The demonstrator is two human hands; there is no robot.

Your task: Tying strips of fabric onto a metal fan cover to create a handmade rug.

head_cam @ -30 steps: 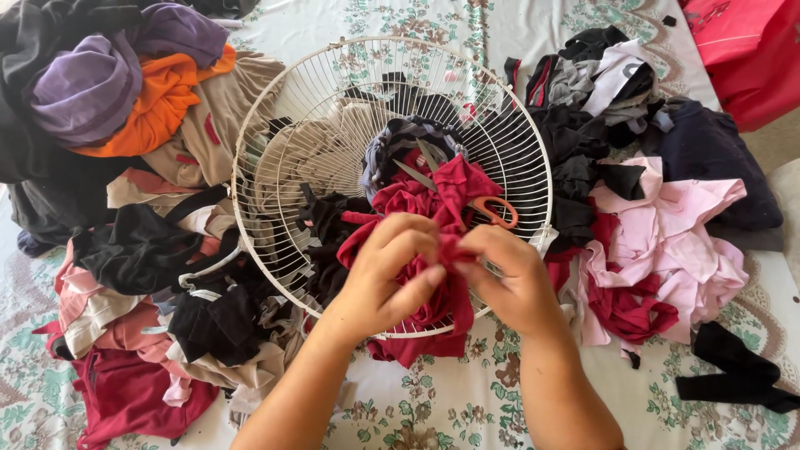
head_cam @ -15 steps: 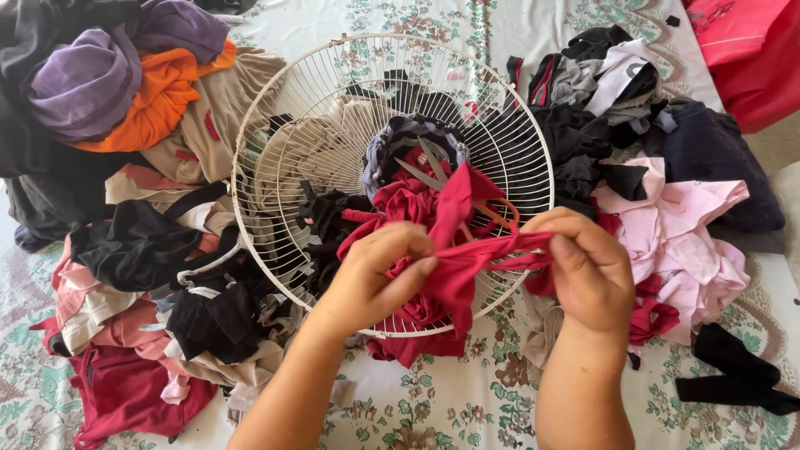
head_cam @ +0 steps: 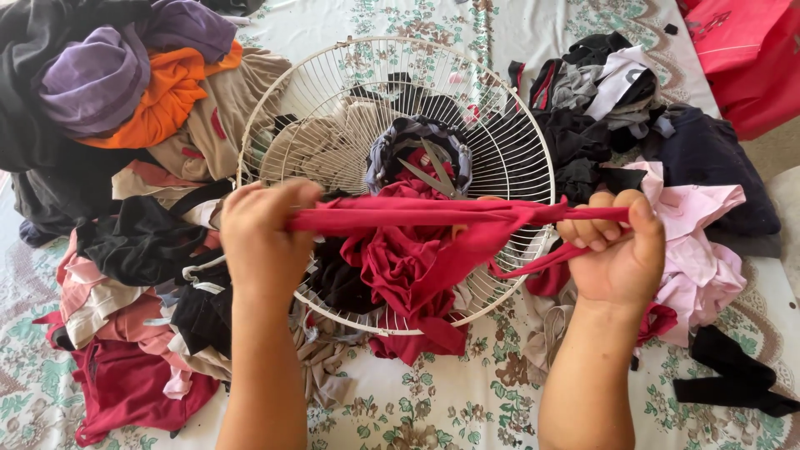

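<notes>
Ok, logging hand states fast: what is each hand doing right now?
Left hand: closed on one end of the red cloth strip.
Right hand: closed on the strip's other end, stretched taut.

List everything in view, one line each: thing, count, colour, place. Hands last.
red strip: one, red, stretched taut between both hands over the guard
fan guard: one, white wire, centre, on the sheet
scissors: one pair, grey blades, inside the guard on the scraps
red cloth: one bunch, red, hanging under the strip in the guard
left pile: one, purple, orange, black and beige, far left
right pile: one, black, pink and grey, right
red bag: one, red, top right corner
sheet: one, pale floral, under everything
left hand: fisted on the strip's left end
right hand: fisted on the strip's right end
</notes>
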